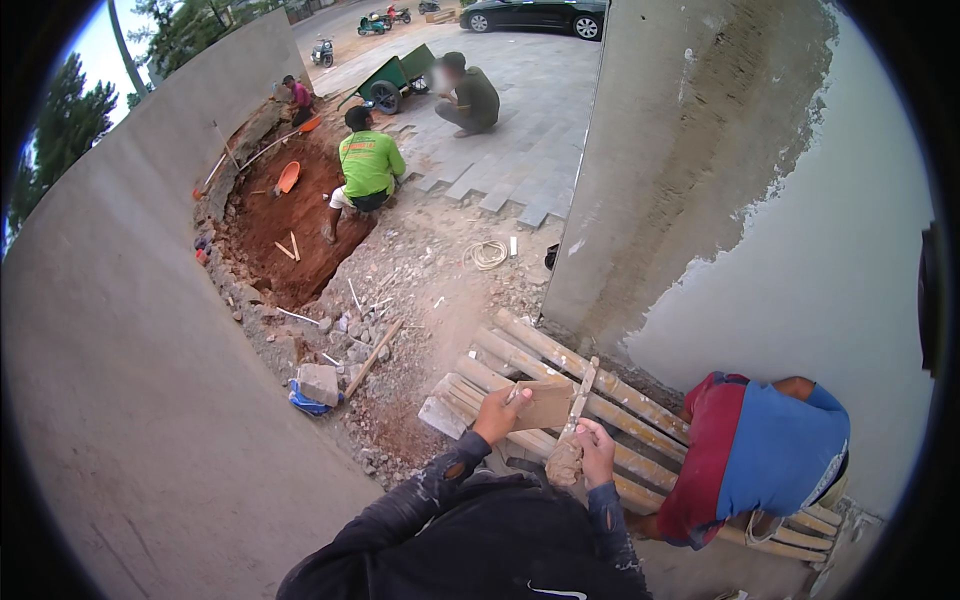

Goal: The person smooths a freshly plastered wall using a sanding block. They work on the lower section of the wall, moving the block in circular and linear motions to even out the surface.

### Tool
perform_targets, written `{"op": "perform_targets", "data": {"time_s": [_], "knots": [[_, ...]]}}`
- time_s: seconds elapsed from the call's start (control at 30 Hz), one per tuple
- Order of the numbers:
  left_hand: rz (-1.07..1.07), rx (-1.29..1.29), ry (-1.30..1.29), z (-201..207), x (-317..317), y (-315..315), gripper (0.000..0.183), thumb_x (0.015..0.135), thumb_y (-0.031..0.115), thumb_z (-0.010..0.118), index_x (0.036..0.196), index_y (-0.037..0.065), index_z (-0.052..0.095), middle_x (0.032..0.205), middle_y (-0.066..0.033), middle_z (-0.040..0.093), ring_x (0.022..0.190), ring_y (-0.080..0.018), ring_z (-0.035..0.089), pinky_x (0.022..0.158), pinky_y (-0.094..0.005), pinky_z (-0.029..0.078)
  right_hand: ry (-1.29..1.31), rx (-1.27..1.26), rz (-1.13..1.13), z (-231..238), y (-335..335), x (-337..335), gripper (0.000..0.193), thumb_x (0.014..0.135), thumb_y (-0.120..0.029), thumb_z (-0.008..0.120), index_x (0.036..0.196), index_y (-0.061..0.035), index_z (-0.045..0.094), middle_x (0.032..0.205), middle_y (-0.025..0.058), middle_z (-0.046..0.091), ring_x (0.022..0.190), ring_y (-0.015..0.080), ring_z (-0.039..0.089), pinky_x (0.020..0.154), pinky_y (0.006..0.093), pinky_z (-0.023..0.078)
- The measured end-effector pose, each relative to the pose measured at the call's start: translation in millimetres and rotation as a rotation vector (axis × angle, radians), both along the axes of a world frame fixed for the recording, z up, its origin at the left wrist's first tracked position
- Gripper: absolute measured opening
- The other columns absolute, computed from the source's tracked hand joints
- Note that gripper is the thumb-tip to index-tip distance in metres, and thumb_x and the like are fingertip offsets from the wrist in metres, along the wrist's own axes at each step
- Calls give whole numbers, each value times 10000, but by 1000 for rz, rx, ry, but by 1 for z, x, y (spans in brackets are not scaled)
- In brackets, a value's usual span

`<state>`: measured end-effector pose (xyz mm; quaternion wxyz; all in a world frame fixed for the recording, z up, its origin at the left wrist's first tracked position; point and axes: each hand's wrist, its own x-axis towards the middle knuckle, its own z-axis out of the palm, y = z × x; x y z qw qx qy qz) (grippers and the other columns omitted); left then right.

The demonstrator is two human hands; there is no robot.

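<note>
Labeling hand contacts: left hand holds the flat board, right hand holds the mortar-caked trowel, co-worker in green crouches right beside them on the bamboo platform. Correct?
Not quite. The head view shows the left hand on the flat board and the right hand on the mortar-caked trowel, but the co-worker bending beside them over the bamboo platform wears red and blue, not green.

Outdoor building site: half-plastered wall (pixel 700 170), rubble (pixel 400 330)

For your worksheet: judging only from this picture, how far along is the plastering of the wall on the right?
Done: smooth grey plaster covers the wall's right part. In hand: the left hand holds a flat board, and the right hand holds a mortar-caked trowel against it. Left: the rough bare strip toward the corner remains uncoated.
</note>
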<state>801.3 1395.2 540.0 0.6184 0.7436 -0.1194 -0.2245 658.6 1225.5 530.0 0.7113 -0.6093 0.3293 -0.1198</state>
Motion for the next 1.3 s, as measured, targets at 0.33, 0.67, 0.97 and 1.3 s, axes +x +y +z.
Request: {"op": "perform_targets", "data": {"time_s": [0.33, 0.67, 0.97, 1.3], "knots": [[-34, 38, -187, 9, -4, -11, 324, 906, 279, 633, 1061, -4, 662, 881, -156, 664, 818, -230, 626, 746, -354, 473, -61, -22, 86, -10, -5, 0, 204, 950, -190, 605, 990, 1, 664, 851, -9, 626, 768, 54, 545, 717, 225, 442], [73, 208, -470, 19, -15, -19, 264, 824, 222, 690, 1007, 34, 662, 830, -199, 632, 775, -368, 611, 692, -455, 459, -98, -135, 257, 14, 6, 4, 226, 910, -200, 664, 920, 24, 689, 772, -27, 623, 713, 53, 529, 659, 226, 433], [242, -299, 79, -13, -4, -18, 226, 899, 192, 680, 1002, 7, 603, 799, -48, 663, 740, -132, 624, 651, -297, 474, -49, -344, 184, 2, -4, 2, 210, 890, -182, 672, 897, 26, 689, 764, -1, 639, 710, 64, 551, 658, 238, 448], [-487, -210, 213, 31, -24, -31, 282, 858, 311, 742, 887, 41, 661, 965, -37, 622, 903, -117, 567, 837, -280, 447, -333, -36, -7, -40, -24, 2, 203, 928, -205, 640, 984, -15, 683, 919, 47, 690, 797, 114, 636, 742, 291, 532]]}}
